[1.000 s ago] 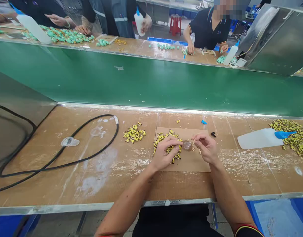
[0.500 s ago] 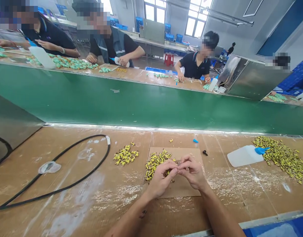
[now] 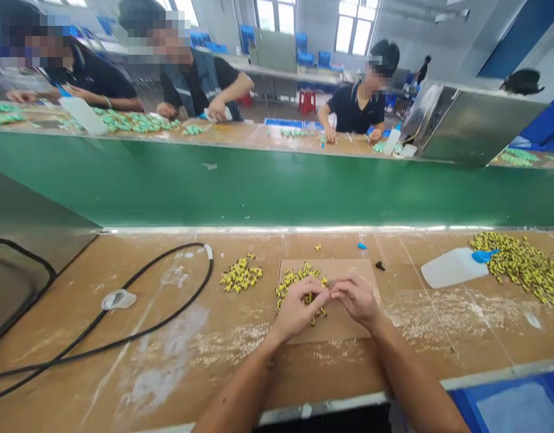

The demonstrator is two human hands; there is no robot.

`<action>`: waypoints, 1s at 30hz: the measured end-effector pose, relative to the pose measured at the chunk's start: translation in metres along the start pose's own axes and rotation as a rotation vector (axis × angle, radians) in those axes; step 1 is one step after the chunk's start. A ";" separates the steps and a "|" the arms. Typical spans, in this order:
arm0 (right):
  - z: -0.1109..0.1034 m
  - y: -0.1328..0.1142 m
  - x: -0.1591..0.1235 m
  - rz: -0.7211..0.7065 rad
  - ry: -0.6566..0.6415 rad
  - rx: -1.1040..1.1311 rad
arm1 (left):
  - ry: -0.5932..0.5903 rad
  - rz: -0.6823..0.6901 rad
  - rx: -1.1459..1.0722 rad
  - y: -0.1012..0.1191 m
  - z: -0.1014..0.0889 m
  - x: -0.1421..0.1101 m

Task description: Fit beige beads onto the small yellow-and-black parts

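Note:
My left hand (image 3: 300, 310) and my right hand (image 3: 358, 300) meet fingertip to fingertip over a cardboard sheet (image 3: 349, 331). Both are closed in a pinch, and whatever sits between the fingertips is too small and covered to name. Beneath and left of my left hand lies a pile of small yellow and dark pieces (image 3: 291, 280), partly hidden by that hand. Tiny pale bits (image 3: 369, 278) are scattered on the sheet's right side, beyond my right hand.
A smaller yellow pile (image 3: 241, 275) lies to the left, near a looped black cable (image 3: 168, 322). At right, a white squeeze bottle (image 3: 452, 269) with a blue tip lies against a large yellow heap (image 3: 520, 267). A green belt (image 3: 258, 186) separates me from several co-workers.
The view has shifted slightly, so the table sits a little higher and further right. Both hands stay pinched together; my right fingers lie somewhat flatter and closer together.

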State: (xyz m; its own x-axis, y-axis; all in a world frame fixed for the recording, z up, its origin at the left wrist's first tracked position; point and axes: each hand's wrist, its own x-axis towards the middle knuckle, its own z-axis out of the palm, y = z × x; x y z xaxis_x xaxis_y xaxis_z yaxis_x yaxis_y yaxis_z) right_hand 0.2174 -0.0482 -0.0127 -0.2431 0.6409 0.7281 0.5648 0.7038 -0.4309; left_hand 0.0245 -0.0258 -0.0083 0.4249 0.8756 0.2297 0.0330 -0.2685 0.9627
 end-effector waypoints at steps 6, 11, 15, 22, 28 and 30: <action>-0.004 -0.001 0.005 -0.055 0.049 -0.008 | -0.093 -0.008 -0.087 -0.005 0.001 0.001; -0.006 -0.007 0.004 -0.096 0.059 0.037 | -0.101 0.008 -0.185 -0.003 0.005 0.002; -0.005 -0.008 0.002 -0.005 0.027 0.141 | -0.089 -0.013 -0.324 -0.007 0.007 0.004; -0.007 -0.011 0.004 0.122 -0.029 0.265 | -0.023 0.019 -0.359 -0.010 0.008 0.002; -0.006 -0.013 0.004 0.146 0.006 0.218 | -0.005 0.031 -0.318 -0.008 0.008 0.003; -0.003 -0.014 0.003 0.151 0.042 0.176 | 0.008 0.022 -0.300 -0.006 0.010 0.003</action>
State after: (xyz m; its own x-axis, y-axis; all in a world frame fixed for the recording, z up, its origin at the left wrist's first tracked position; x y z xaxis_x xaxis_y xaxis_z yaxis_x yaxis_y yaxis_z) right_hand 0.2116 -0.0574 -0.0031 -0.1312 0.7323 0.6682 0.4448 0.6459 -0.6205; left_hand 0.0341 -0.0256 -0.0151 0.4154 0.8745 0.2505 -0.2454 -0.1574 0.9566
